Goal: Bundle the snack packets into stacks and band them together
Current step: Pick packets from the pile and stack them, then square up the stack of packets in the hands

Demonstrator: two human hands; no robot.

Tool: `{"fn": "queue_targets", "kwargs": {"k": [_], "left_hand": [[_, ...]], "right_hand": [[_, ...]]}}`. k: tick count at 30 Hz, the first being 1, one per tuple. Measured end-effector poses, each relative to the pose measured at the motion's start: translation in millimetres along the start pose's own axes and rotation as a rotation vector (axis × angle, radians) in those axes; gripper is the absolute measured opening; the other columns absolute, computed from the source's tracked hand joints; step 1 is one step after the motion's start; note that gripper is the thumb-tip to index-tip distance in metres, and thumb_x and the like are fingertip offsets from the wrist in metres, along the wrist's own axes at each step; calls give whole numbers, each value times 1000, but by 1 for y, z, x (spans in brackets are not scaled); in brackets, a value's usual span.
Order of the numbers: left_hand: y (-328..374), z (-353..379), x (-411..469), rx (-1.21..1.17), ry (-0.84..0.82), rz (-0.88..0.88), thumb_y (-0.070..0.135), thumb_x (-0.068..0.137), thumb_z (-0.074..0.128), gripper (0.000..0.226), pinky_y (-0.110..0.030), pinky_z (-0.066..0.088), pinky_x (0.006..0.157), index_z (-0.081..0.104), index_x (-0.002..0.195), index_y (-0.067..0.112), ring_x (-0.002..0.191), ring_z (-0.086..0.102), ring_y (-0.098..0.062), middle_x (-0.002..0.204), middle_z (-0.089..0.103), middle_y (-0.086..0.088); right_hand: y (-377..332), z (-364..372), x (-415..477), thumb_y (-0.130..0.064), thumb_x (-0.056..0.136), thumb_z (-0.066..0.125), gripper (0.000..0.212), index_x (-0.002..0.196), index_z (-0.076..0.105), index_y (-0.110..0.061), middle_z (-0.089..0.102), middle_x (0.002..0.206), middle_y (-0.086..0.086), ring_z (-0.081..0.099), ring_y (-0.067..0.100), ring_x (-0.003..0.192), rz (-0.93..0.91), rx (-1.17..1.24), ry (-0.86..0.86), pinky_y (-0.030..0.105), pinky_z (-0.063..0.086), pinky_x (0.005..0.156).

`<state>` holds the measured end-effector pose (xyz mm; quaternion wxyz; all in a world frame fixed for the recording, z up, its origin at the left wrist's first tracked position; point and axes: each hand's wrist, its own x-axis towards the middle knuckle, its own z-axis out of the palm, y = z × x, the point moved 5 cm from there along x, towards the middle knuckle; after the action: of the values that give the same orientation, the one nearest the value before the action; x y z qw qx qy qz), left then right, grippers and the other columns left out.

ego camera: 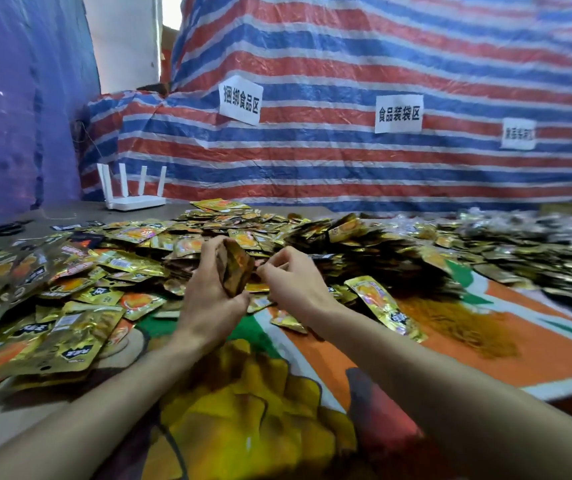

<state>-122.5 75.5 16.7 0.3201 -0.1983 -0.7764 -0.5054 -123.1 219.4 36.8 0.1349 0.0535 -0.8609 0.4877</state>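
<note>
Foil-wrapped and probably light and slippery, the stack of snack packets (235, 268) stands gripped in my left hand (208, 299) above the loose heap (70, 306), best squeezed across its middle, while my right hand (295, 285) curls beside it, on what I cannot tell.

1 head view looks forward and down, close over table (63, 211).

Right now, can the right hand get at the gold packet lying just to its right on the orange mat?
Probably yes: the gold packet lies uncovered close beside the right hand with nothing between them, though its fingers are curled in a pinch.
</note>
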Motion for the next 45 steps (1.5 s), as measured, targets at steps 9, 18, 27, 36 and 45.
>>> {"fn": "queue_targets", "kwargs": {"k": [9,18,27,36,45], "left_hand": [[0,13,-16,-233,-243,-58,15,65,63,43,-29,42,64,52,105,23,69,49,-19,82,49,-17],[0,4,-17,-245,-172,-134,14,62,61,42,-23,42,64,51,93,-12,73,50,-20,91,52,-33],[1,1,-17,-274,-184,-160,14,61,61,51,-27,42,63,51,104,-12,69,49,-18,85,51,-29],[1,1,-16,-315,-189,-192,11,61,60,51,-29,42,64,51,105,-13,70,47,-21,82,51,-18],[-18,-1,-10,-499,-129,-374,5,55,57,58,-33,44,65,61,113,8,72,55,-20,80,64,-5]], "right_hand": [[71,-170,-18,-14,81,57,7,77,53,-18,60,80,4,57,30,74,140,-1088,182,33,41,62],[132,-215,-24,-7,89,49,19,77,40,-18,49,77,1,46,19,63,335,-1233,184,31,33,53],[110,-235,-5,15,79,58,11,75,63,6,55,64,14,55,32,60,248,-1019,311,32,42,50],[89,-233,1,12,81,58,18,91,73,10,69,91,26,67,40,81,289,-878,293,53,61,77],[21,-124,7,13,76,73,33,95,76,-13,76,90,5,73,16,85,4,-120,75,26,60,72]]}}
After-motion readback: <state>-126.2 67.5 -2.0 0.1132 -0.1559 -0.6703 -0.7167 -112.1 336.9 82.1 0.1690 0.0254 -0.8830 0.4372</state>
